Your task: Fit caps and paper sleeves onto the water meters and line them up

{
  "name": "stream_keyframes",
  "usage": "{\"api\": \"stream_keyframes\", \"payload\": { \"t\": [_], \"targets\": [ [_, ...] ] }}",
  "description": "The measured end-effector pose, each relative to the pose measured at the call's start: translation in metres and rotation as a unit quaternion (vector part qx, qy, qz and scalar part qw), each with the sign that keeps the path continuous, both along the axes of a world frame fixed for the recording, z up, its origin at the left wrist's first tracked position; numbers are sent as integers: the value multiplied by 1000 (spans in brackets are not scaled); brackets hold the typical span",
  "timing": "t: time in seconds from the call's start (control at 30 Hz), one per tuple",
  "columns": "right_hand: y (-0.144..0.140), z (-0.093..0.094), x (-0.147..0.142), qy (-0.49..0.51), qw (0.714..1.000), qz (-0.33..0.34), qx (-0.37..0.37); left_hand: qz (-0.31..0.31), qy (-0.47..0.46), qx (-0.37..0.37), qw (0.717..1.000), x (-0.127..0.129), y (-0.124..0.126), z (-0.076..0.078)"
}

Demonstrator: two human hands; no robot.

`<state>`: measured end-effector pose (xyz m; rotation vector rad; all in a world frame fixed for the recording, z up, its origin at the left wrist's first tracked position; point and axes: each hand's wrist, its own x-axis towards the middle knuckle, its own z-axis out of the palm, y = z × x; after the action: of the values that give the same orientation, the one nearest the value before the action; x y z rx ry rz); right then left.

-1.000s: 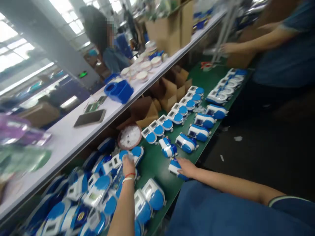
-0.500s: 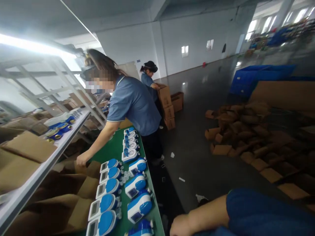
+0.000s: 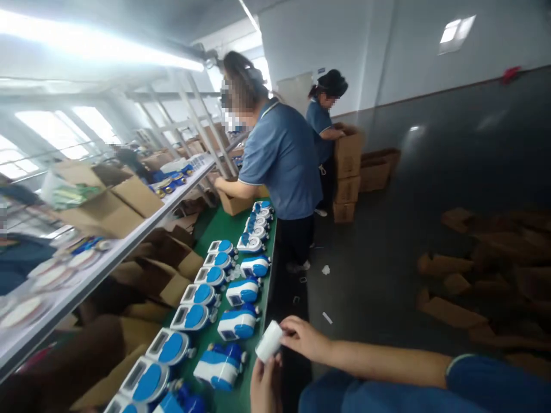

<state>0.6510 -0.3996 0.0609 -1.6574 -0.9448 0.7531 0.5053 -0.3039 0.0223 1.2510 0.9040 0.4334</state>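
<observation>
Both my hands are on a small white rectangular piece [image 3: 270, 341], held tilted above the right edge of a green work surface [image 3: 210, 223]. My left hand [image 3: 266, 383] grips it from below, while the fingertips of my right hand [image 3: 303, 337] pinch its upper right side. What exactly the piece is, I cannot make out. Nearest to my hands stands a blue-and-white water meter [image 3: 220, 365], one of a row along the surface's right side. Beside that row runs another of water meters with round blue lids [image 3: 172, 348]. Small clear caps [image 3: 232, 273] lie between the rows.
A shelf [image 3: 142, 229] with an open carton [image 3: 107, 212] runs along the left. Open cardboard boxes [image 3: 172, 258] lie beneath it. A co-worker [image 3: 279, 155] leans over the surface ahead; another person [image 3: 321, 123] stands by stacked cartons [image 3: 348, 172]. Flattened cartons [image 3: 451, 304] cover the right floor.
My view has swung left. My left hand has come into view, and both hands now hold the white piece. The co-worker's arm has moved from the near boxes to a carton farther away.
</observation>
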Motion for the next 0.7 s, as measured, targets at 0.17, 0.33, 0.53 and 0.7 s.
{"api": "stream_keyframes", "payload": {
  "t": [0.17,0.33,0.53,0.7],
  "targets": [
    [-47,1,47,11,999,30,-1,64,-88,-82,991,49,-72,20],
    [-72,-2,71,59,998,31,14,75,-94,-111,987,76,-108,41],
    [-90,7,75,125,988,58,76,74,-106,-95,987,73,-134,54],
    [-100,14,85,150,981,80,89,37,-79,-75,993,65,-142,66]
  ]
}}
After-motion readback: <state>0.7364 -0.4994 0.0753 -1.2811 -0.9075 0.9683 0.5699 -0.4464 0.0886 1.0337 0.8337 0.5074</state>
